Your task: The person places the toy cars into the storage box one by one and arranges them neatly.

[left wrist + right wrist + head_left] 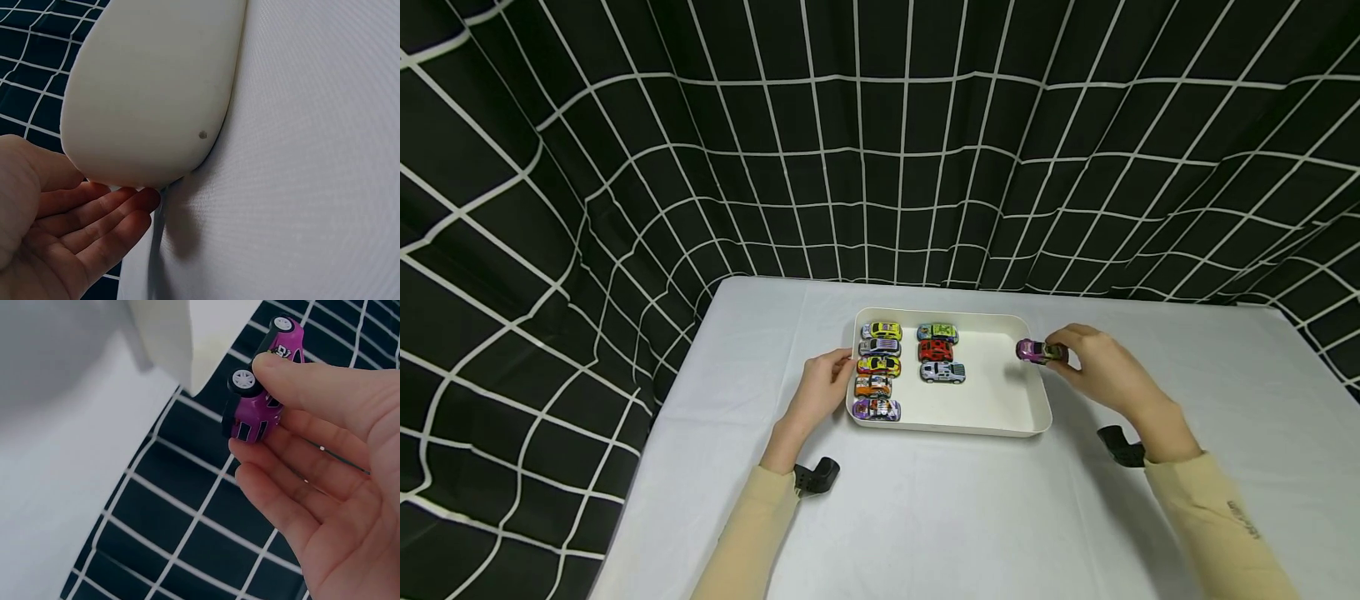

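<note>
A white tray [1000,408] sits on the white table and holds several toy cars in two rows. My right hand [1093,362] pinches a purple toy car [1036,351] between thumb and fingers, just above the tray's right rim; in the right wrist view the purple toy car [265,387] shows its wheels beside the tray's corner [169,344]. At the tray's left edge, my left hand [823,387] rests with straight fingers against the wall. In the left wrist view those fingers [106,215] touch the tray's rounded outer wall [156,87].
The white table [940,517] stretches toward me in front of the tray. A black curtain with a white grid [880,142] hangs behind and to both sides. The tray's right half [1000,383] is bare.
</note>
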Available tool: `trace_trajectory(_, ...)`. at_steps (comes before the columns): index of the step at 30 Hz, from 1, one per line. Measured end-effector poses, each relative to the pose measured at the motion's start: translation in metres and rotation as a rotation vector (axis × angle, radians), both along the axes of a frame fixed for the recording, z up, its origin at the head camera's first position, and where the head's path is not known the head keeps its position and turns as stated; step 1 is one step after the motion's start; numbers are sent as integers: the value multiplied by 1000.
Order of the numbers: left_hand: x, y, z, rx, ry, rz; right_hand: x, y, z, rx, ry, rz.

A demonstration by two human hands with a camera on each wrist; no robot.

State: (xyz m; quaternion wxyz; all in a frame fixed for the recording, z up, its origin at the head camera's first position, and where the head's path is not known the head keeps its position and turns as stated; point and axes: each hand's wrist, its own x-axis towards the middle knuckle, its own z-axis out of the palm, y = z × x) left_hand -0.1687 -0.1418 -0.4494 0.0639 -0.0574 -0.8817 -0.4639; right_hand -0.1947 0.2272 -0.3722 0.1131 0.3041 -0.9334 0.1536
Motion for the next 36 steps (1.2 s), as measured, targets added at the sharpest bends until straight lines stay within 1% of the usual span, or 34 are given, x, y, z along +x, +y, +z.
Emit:
trace_trajectory(5, 1, 0, 1, 3, 6, -2, 3, -11, -2, 22, -28, 19)
trace_trajectory(12, 0, 1, 1, 7, 7, -9, 6, -23, -6, 21, -27, 73)
trace_trajectory(20, 0, 1, 1, 16, -11, -4, 11, -40, -10, 57, -52, 88)
trace_trajectory(29, 0, 0, -1, 15, 3, -7, 14, -58, -15, 84, -98, 103)
trace_trajectory(36, -1, 0, -2, 3, 8, -4, 15, -70, -20, 87, -102, 133)
